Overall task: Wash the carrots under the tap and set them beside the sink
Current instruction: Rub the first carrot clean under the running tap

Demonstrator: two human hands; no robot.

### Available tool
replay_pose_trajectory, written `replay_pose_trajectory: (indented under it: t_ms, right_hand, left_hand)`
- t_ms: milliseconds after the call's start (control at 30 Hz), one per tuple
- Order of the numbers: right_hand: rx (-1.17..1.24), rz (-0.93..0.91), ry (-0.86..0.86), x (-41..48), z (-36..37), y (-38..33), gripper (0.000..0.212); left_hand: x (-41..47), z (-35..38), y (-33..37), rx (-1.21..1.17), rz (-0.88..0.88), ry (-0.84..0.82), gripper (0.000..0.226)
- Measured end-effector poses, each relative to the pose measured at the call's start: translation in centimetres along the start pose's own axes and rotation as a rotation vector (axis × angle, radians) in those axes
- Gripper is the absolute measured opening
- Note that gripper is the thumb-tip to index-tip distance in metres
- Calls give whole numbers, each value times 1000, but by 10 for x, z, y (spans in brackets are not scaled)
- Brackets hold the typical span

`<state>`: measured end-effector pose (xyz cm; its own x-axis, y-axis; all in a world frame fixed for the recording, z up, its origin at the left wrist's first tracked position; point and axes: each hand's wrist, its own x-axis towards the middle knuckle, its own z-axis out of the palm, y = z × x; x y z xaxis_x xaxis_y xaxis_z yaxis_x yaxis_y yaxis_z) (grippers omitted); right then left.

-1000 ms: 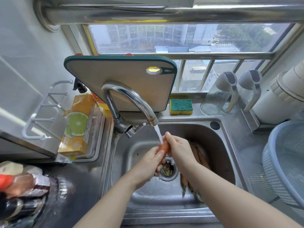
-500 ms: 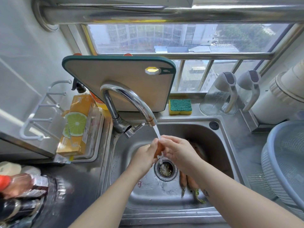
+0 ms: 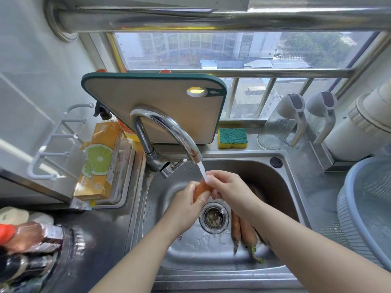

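Note:
Both hands hold one orange carrot (image 3: 202,188) over the steel sink (image 3: 182,246), right under the water running from the curved chrome tap (image 3: 169,130). My left hand (image 3: 188,205) wraps its lower end; my right hand (image 3: 227,186) grips its upper end, where the stream lands. Most of the carrot is hidden by fingers. More carrots (image 3: 243,229) lie on the sink floor right of the drain (image 3: 214,217), partly under my right forearm.
A cutting board (image 3: 165,102) leans behind the tap. A sponge (image 3: 232,138) and two glass dispensers (image 3: 283,123) stand at the back. A blue colander (image 3: 368,208) sits right of the sink, an orange box (image 3: 99,159) and bottles (image 3: 27,237) to the left.
The hands have turned and slid along the carrot under the stream, the left hand rising a little. The view has shifted slightly, showing more of the carrots in the sink.

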<state>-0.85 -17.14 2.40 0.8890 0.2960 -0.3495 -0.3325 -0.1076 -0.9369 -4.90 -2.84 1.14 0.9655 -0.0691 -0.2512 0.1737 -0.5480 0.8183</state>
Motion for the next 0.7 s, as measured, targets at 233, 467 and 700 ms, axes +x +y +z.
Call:
replay_pose_trajectory:
  t_ms: [233, 467, 700]
  right_hand:
    - [152, 69, -252, -3, -19, 0, 30]
    - [354, 117, -154, -5, -8, 5, 19]
    - [170, 123, 151, 4, 3, 0, 24]
  left_hand:
    - [3, -8, 11, -225, -47, -137, 28]
    - [7, -11, 15, -619, -411, -330, 50]
    - [5, -6, 13, -827, -339, -398, 40]
